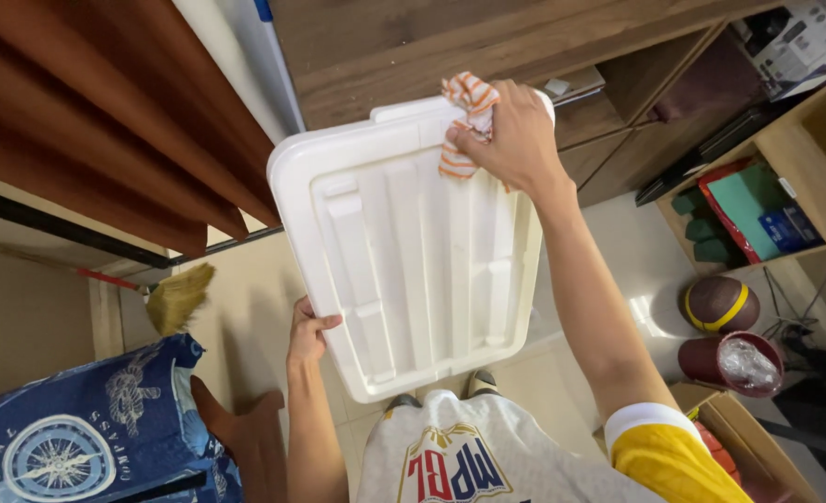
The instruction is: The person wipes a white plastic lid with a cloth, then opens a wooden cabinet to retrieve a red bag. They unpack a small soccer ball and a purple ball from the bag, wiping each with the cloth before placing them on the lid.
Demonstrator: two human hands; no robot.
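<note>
Over tiled floor [245, 307], right hand [511, 140] clutches cloth [464, 116], left hand [308, 333] grips lid [413, 251].

Lid [403, 251]: plain white.
Cloth [464, 116]: white, orange stripes.
Ball [718, 305]: brown, yellow band.
Bag [87, 428]: blue, pale compass print.

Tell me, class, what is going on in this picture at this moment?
A person is holding a large white plastic lid up in front of them. The left hand grips its lower left edge, while the right hand presses an orange-and-white striped cloth against its top right corner. Below lie a tiled floor, a brown ball and a blue printed bag.
</note>
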